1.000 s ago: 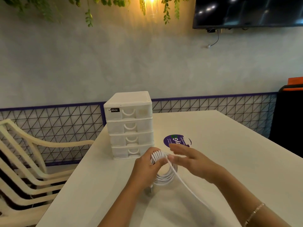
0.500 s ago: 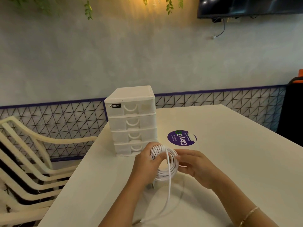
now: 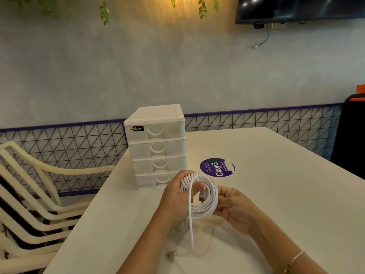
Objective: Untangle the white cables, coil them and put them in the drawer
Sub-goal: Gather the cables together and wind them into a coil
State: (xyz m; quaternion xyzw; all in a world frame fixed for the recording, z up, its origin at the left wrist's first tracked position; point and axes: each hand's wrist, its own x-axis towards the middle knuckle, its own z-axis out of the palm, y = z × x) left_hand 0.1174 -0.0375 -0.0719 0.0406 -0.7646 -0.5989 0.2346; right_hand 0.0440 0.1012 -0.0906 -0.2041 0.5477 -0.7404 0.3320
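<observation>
2 hands, left hand (image 3: 175, 196) and right hand (image 3: 235, 210), grip 1 coiled cable (image 3: 205, 202) before 4 shut drawers (image 3: 158, 149)

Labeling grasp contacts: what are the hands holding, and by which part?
Both hold the coiled white cable: left hand grips the coil's upper left, thumb over the loops; right hand grips its right side. The loose end hangs free.

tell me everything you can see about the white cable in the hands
The white cable is thin, smooth and plastic-looking, wound into a round coil of many loops held upright above the table. The left hand grips the coil's top left, thumb across the loops. The right hand holds its right side. One loose strand hangs from the top across the coil's front towards the table; its end is blurred.
</observation>
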